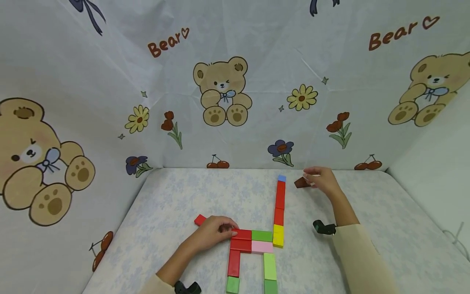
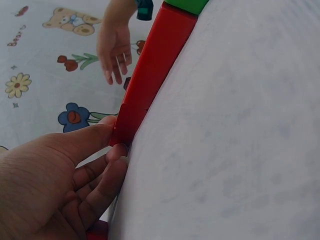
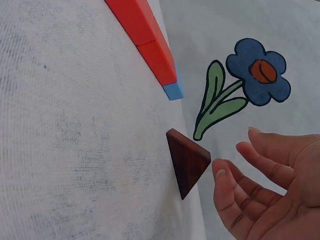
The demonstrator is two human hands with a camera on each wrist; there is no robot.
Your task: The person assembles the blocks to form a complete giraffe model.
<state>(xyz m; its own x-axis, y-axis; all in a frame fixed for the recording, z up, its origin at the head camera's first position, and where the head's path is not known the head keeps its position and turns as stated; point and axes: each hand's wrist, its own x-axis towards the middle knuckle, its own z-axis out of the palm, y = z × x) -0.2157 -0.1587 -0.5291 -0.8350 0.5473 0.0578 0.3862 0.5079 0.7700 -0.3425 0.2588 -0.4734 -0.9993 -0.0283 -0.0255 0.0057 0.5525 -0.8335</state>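
Note:
My left hand (image 1: 214, 233) is at the left end of the upper red block (image 1: 242, 234), and in the left wrist view its thumb and a finger pinch that red block's end (image 2: 125, 125). A dark brown wooden triangular block (image 3: 187, 162) lies on the table near the back edge. Beside it is my right hand (image 3: 270, 185), fingers loosely bent and apart, the fingertips close to one corner but not around it. From the head view, the same hand (image 1: 323, 179) partly covers the brown triangle (image 1: 302, 183).
Joined blocks form a flat figure: a red column (image 1: 280, 196) tipped by a blue block (image 1: 281, 178), a yellow block (image 1: 278, 236), a pink block (image 1: 262, 246), and green-ended legs (image 1: 233, 284). Another red block (image 1: 200, 219) lies behind my left hand. A printed cloth (image 1: 257, 143) hangs behind the table.

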